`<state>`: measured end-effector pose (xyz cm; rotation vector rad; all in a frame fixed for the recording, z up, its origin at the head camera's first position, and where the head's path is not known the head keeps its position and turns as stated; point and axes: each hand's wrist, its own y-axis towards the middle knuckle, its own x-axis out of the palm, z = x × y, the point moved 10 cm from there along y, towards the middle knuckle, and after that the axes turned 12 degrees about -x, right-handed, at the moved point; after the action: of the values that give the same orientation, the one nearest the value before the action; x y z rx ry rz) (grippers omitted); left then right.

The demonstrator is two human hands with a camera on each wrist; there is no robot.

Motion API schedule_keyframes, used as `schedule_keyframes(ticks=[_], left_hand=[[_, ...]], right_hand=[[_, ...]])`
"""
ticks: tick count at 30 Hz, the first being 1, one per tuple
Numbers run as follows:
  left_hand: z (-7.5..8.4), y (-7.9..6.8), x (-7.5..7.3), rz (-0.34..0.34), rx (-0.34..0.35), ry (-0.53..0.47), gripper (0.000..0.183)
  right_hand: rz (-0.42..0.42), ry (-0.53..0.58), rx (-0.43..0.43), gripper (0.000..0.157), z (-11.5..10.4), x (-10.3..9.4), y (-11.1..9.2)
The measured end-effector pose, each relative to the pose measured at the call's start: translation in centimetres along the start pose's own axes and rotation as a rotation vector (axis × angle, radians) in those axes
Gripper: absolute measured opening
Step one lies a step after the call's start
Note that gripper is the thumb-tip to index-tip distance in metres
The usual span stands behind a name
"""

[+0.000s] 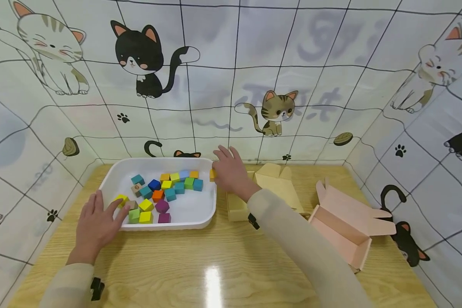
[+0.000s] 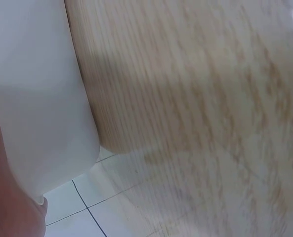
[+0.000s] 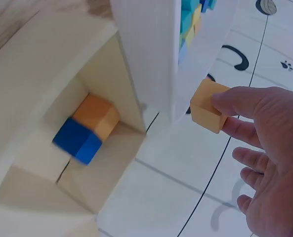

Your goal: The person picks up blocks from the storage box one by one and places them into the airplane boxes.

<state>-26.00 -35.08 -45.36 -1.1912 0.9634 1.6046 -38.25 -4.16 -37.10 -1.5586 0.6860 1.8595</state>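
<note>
Orange block (image 3: 204,112), fingertip-pinched by my right hand (image 1: 232,172), could drop beside the yellow box (image 1: 236,209), three o'clock from the tray (image 1: 196,211), should that shallow grip slip; left hand (image 1: 97,223) spread.

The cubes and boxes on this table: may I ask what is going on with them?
Someone's right hand pinches a light orange cube by the right rim of the tray. The left hand is at the tray's near left corner; I cannot tell whether it touches a cube. Many coloured cubes lie in the tray. An orange cube and a blue cube lie in the cream box. The pink box stands open to the right.
</note>
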Motion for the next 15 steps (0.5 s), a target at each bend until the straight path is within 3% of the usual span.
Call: schedule_keyframes(ticks=[9, 15], left_hand=[[-0.1, 0.1, 0.0, 0.001, 0.0, -0.011, 0.069], [-0.1, 0.0, 0.1, -0.006, -0.003, -0.009, 0.069]], right_hand=[[0.005, 0.019, 0.032, 0.029, 4.5, 0.4, -2.7], [-0.024, 0.012, 0.049, 0.025, 6.7, 1.5, -4.5]])
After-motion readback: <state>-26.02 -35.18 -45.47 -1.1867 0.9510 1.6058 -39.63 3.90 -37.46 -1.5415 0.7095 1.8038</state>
